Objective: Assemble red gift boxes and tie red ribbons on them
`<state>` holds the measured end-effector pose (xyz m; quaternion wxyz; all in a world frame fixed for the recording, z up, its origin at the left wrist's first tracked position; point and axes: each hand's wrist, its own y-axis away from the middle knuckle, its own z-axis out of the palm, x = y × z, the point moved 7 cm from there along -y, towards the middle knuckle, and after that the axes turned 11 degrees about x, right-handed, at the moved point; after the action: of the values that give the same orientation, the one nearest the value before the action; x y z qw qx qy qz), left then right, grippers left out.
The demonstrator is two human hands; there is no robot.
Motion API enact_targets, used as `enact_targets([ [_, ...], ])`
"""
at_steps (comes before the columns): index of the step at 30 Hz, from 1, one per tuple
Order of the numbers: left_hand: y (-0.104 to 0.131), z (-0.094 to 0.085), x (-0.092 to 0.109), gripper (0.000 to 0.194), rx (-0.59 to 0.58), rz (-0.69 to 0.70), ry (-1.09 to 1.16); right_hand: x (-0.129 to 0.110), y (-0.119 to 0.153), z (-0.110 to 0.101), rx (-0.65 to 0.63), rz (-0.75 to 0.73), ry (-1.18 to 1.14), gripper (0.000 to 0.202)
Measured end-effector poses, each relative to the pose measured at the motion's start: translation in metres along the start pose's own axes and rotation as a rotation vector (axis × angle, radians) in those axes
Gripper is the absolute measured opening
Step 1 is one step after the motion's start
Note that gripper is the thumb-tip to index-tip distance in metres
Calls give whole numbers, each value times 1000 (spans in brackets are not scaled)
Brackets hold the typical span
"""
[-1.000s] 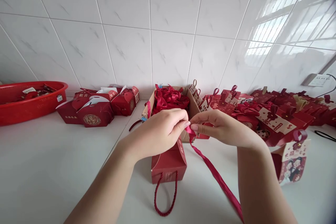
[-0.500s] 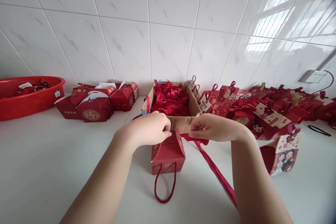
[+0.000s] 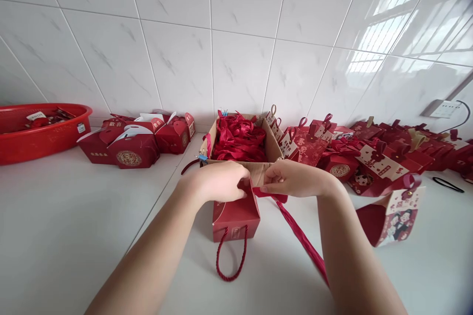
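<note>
A small red gift box (image 3: 236,219) stands in front of me, a twisted red cord handle (image 3: 231,278) hanging from its near side. My left hand (image 3: 225,180) is over the top of this box, fingers curled at its upper flap; what they pinch is hidden. With thumb and fingers my right hand (image 3: 291,178) pinches a red flap (image 3: 271,194) at the box's right side. From beneath that flap a dark red ribbon (image 3: 303,240) runs down toward my right forearm. Just behind both hands is a cardboard box (image 3: 272,146) full of red ribbons (image 3: 242,138).
At the left are a red plastic basin (image 3: 44,138) with small packets and several red boxes (image 3: 133,150). Many red gift boxes (image 3: 384,162) line the wall at right. A box with a printed couple (image 3: 401,216) stands nearer, beside a black loop (image 3: 448,185).
My left hand has shifted right, toward the box's right flap. My right hand has moved slightly left with the flap pinched. The blue item by the cardboard box shows more.
</note>
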<state>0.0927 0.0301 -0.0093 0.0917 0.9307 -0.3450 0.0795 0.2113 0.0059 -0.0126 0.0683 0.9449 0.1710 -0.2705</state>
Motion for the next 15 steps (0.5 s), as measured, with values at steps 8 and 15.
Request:
enact_targets([
  [8, -1, 0, 8, 19, 18, 91, 22, 5, -2, 0, 20, 57, -2, 28],
  [15, -2, -1, 13, 16, 53, 128, 68, 4, -2, -2, 41, 51, -5, 31],
])
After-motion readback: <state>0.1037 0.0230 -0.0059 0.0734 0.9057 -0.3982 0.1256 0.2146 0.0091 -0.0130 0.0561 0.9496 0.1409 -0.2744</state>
